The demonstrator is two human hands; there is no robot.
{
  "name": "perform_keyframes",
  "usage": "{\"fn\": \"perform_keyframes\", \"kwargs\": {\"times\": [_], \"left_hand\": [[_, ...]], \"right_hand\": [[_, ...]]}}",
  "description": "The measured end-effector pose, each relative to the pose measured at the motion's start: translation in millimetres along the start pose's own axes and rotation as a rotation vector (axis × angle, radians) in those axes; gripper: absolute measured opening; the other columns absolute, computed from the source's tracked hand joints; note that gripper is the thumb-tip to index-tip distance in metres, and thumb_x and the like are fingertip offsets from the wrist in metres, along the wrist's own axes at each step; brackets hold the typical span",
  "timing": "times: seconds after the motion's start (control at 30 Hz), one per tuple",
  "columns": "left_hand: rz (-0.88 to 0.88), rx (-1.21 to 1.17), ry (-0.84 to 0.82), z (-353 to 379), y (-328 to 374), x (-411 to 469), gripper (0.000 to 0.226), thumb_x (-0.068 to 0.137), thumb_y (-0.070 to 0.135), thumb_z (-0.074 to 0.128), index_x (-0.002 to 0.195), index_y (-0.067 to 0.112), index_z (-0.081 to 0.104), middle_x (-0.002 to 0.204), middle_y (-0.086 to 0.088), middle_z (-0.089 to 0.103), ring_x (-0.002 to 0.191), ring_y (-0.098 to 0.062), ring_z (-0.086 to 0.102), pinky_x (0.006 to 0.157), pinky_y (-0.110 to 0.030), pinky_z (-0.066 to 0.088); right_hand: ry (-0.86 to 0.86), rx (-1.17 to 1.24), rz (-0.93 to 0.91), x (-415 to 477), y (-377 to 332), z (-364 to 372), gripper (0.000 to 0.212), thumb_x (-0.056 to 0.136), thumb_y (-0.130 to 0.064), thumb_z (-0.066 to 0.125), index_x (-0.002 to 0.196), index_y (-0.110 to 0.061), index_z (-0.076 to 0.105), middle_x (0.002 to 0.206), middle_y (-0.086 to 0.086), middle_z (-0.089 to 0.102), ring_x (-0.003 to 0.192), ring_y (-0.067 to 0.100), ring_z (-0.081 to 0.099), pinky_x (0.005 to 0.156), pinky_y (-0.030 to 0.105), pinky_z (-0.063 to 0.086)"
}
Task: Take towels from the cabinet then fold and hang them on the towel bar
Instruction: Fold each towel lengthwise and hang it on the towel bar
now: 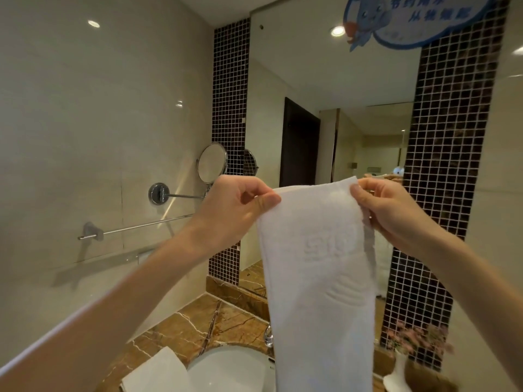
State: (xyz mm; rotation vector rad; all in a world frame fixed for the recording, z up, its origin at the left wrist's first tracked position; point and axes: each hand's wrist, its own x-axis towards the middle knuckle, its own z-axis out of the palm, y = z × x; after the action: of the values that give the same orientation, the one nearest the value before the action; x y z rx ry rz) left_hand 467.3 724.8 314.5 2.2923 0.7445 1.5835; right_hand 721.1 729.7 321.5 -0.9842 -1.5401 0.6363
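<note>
A white towel (319,278) with an embossed pattern hangs lengthwise in front of the mirror, folded into a narrow strip. My left hand (235,205) pinches its upper left corner and my right hand (387,205) pinches its upper right corner, both raised at chest height. The chrome towel bar (135,227) is fixed to the left wall, bare, to the left of and below my left hand. A second white folded towel (158,372) lies on the counter at the bottom, left of the sink.
A brown marble counter (192,326) holds a white sink (232,369) with a chrome tap (268,335). A round swing-arm mirror (212,162) sticks out from the left wall above the bar. A white vase with pink flowers (407,355) stands at right. A glass shelf (99,264) sits under the bar.
</note>
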Motion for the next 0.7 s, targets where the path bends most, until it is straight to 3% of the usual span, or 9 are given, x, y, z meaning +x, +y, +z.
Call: {"fn": "perform_keyframes", "kwargs": {"times": [0.17,0.27,0.33,0.43,0.6,0.7], "left_hand": [[0.047,0.022,-0.011,8,11,1,0.014,0.086,0.021,0.065,0.098,0.014,0.066,0.077,-0.009,0.059,0.069,-0.016,0.058,0.063,-0.026,0.050],[0.000,0.108,-0.094,8,21,3,0.029,0.083,0.032,0.064,0.108,0.018,0.065,0.085,-0.009,0.065,0.079,-0.021,0.063,0.074,-0.031,0.056],[-0.044,0.137,-0.199,6,32,5,0.013,0.084,0.023,0.066,0.096,0.022,0.070,0.087,-0.005,0.072,0.082,-0.020,0.066,0.074,-0.032,0.057],[-0.079,0.154,-0.284,1,50,7,0.007,0.079,0.018,0.070,0.081,0.024,0.074,0.079,-0.001,0.073,0.072,-0.013,0.068,0.062,-0.018,0.055],[-0.122,0.145,-0.243,-1,79,7,0.010,0.080,0.020,0.068,0.070,0.017,0.069,0.055,0.010,0.066,0.049,0.003,0.058,0.043,-0.005,0.039],[-0.140,0.161,-0.221,12,79,3,0.018,0.083,0.026,0.064,0.069,0.016,0.064,0.054,0.011,0.066,0.050,-0.002,0.061,0.044,-0.008,0.042]], "right_hand": [[0.082,-0.068,-0.096,-8,4,3,0.017,0.099,-0.023,0.043,0.096,-0.014,0.057,0.091,0.008,0.061,0.085,0.022,0.059,0.080,0.038,0.051],[0.116,-0.027,-0.119,-13,0,-3,0.016,0.100,-0.020,0.042,0.096,-0.014,0.057,0.090,0.005,0.061,0.084,0.019,0.060,0.081,0.037,0.052],[0.130,-0.013,-0.138,-16,-5,-8,0.017,0.101,-0.021,0.042,0.095,-0.014,0.057,0.086,0.002,0.061,0.080,0.016,0.061,0.076,0.033,0.052],[0.136,-0.008,-0.162,-22,-16,-15,0.018,0.101,-0.022,0.042,0.094,-0.015,0.057,0.085,0.000,0.061,0.076,0.011,0.062,0.068,0.026,0.053],[0.101,-0.055,-0.176,-28,-33,-26,0.023,0.101,-0.024,0.042,0.107,-0.010,0.058,0.093,0.000,0.063,0.082,0.011,0.063,0.074,0.026,0.054],[0.123,-0.199,-0.179,-26,-28,-26,0.026,0.101,-0.025,0.041,0.105,-0.007,0.060,0.090,0.002,0.060,0.080,0.012,0.059,0.072,0.025,0.050]]}}
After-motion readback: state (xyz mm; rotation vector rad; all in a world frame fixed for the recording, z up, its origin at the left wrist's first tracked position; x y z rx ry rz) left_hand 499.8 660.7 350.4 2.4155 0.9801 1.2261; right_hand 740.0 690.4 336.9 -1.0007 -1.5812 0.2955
